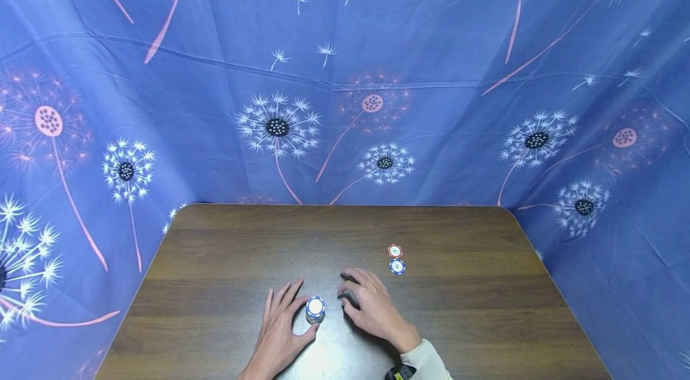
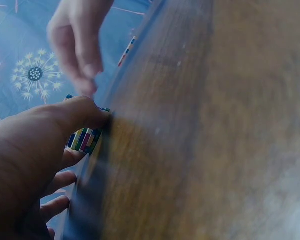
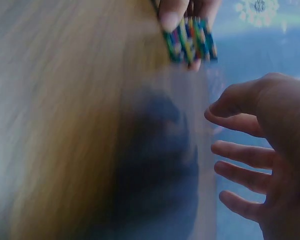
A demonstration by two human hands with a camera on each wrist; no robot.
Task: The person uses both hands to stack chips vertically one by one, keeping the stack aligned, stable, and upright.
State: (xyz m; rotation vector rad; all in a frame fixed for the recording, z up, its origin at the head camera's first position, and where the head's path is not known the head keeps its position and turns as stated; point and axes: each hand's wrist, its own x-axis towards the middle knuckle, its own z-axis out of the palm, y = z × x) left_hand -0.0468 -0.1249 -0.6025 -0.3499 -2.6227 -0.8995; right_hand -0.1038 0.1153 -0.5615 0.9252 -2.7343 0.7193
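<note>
A short stack of poker chips (image 1: 315,309) stands on the table, a blue-and-white one on top. My left hand (image 1: 277,329) pinches the stack between thumb and forefinger, its other fingers spread behind. In the left wrist view, colored edges of the chips (image 2: 85,140) show under the thumb. To the right of the stack, my right hand (image 1: 372,305) hovers with fingers loosely bent, and no chip shows in it. Beyond it lie a red-rimmed chip (image 1: 395,250) and a blue-rimmed chip (image 1: 396,267), side by side and flat.
The brown wooden table (image 1: 242,242) has rounded far corners. A blue curtain with dandelion prints (image 1: 334,56) hangs behind it and along both sides. A dark watch (image 1: 401,373) sits at my right wrist beside a pale sleeve (image 1: 428,361).
</note>
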